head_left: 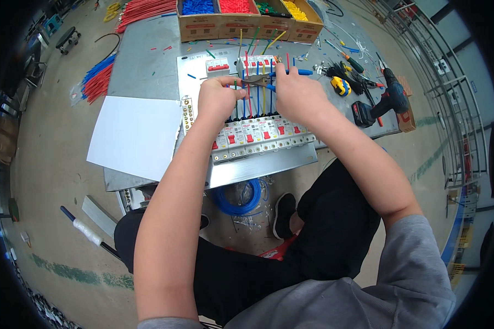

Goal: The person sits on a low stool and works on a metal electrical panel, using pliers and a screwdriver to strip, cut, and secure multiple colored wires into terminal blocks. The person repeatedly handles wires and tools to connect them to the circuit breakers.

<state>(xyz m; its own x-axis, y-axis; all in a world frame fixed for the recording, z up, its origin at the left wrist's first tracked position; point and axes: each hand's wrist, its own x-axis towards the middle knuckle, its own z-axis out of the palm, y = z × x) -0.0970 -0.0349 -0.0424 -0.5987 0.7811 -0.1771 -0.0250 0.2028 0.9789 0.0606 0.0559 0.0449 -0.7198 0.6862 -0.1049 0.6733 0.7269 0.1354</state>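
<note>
Head view: from where I stand, the person's left hand (pixel 217 101) is up at the wires with thumb and index curved toward each other, only a narrow gap showing; I cannot tell whether a wire is pinched there. The right hand (pixel 301 96) is closed around the blue-handled pliers (pixel 254 80), whose metal head points across at the left fingertips. How far apart the jaws stand, and whether they have any wire between them, is too small to make out.

Red, blue, yellow and green wires (pixel 258 100) rise from the lower row of red-toggled circuit breakers (pixel 250 137) toward the upper breakers (pixel 258 64), all on a metal mounting plate (pixel 263 167) at the table's (pixel 148 71) near side.

The wires stand so close together that, to my eye, a slight slip of the pliers could nick or cut the neighbour of the intended one. Worse, the left fingertips sit right beside the metal head, so a careless squeeze might pinch skin. A hard sideways tug could also loosen a wire at its breaker, if its terminal is not tight.
</note>
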